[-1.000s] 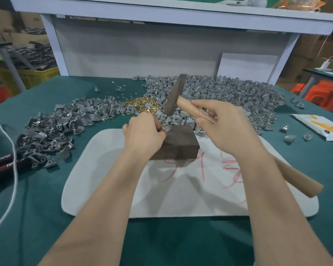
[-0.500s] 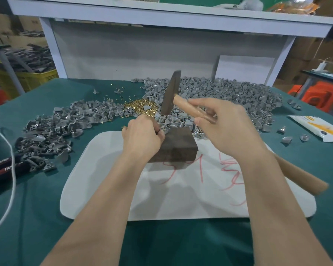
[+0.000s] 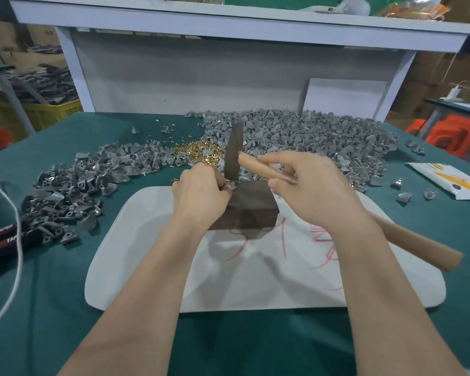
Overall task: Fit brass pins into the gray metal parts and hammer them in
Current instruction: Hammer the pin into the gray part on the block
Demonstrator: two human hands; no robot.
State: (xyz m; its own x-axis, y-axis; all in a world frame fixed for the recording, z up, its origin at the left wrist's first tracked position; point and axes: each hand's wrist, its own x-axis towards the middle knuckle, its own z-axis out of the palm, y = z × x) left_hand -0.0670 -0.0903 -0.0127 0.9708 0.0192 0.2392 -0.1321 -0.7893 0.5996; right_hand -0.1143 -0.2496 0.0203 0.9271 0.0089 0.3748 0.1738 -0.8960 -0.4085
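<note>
A dark metal block [image 3: 251,207] stands on a white board [image 3: 269,280]. My left hand [image 3: 201,189] pinches a small gray metal part [image 3: 232,185] against the block's far left top edge. My right hand [image 3: 312,189] grips the wooden handle of a hammer [image 3: 232,151] close to its dark head. The head stands upright with its lower face down on the gray part. A heap of brass pins [image 3: 198,154] lies just behind my left hand. Whether a pin sits in the held part is hidden.
A large pile of gray parts [image 3: 310,137] fills the back right of the green table. Another spread of gray parts [image 3: 73,185] lies at the left. Black and red tool handles [image 3: 3,240] and a white cord [image 3: 15,253] lie at the far left. A white packet [image 3: 451,183] is at the right.
The hammer head has swung from tilted and raised to upright and down onto the part at the block's edge. My left hand has stayed at the block.
</note>
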